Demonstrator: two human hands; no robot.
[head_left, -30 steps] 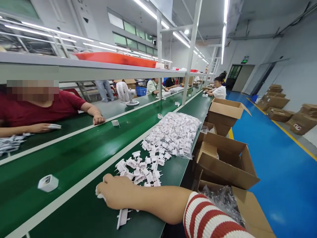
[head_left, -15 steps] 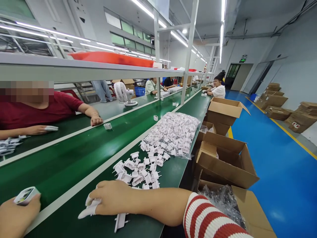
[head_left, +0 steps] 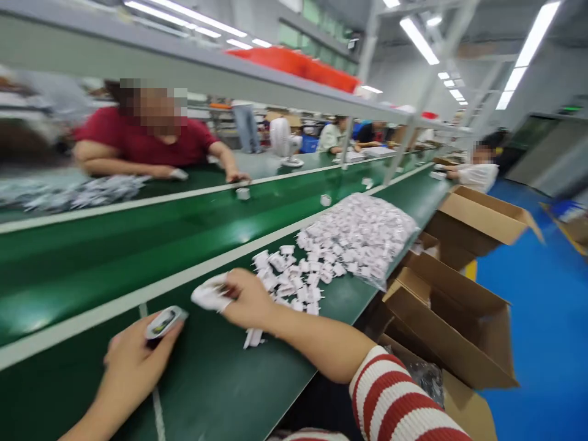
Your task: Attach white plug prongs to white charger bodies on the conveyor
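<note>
A white charger housing [head_left: 165,321], its open face showing a dark interior, is held at the fingertips of the left hand [head_left: 131,361], low over the green bench [head_left: 215,392] near its front edge; the fingers are closed on it, thumb against forefinger, apparently so that the open side is presented toward the other hand. A white plug insert [head_left: 209,296] is pinched in the fingers of the right hand [head_left: 250,300], just beside the housing and a little above it, the two parts apart and not yet joined. One more insert [head_left: 254,337] lies on the bench under the right wrist. A loose pile of white inserts [head_left: 294,278] is spread directly behind the right hand, within easy reach, and is fed from a clear bag of the same parts [head_left: 362,236] lying farther along. A striped red-and-white sleeve [head_left: 395,398] covers the right forearm. A green conveyor belt [head_left: 114,245], edged by a white strip, runs alongside the bench and carries single housings [head_left: 242,193]. Across it a person in a red shirt [head_left: 147,141] is seated at similar parts. Open cardboard boxes [head_left: 459,306] stand at the right, on a blue floor [head_left: 546,318]; a shelf with a red tray [head_left: 298,64] and strip lights pass overhead. The view is motion-blurred.
</note>
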